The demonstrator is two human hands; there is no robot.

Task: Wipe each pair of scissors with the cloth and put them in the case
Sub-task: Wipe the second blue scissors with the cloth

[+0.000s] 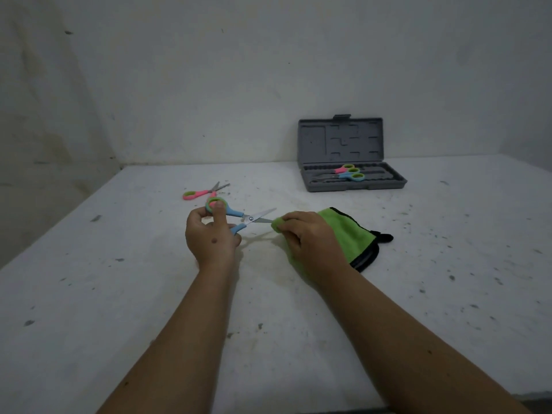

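My left hand (209, 234) grips the handles of the blue scissors (254, 218), whose blades are spread open and point right. My right hand (307, 234) pinches a fold of the green cloth (346, 231) around the tip of the lower blade. The cloth has a black border and trails onto the table to the right. A pink pair of scissors (203, 192) lies on the table behind my left hand. The grey case (397, 182) stands open at the back right, with a pink pair (345, 168) and a blue pair (354, 176) lying in its tray.
The white table (119, 294) is speckled with dark marks and meets a pale wall at the back and at the left. The case's lid (340, 138) stands upright against the back wall.
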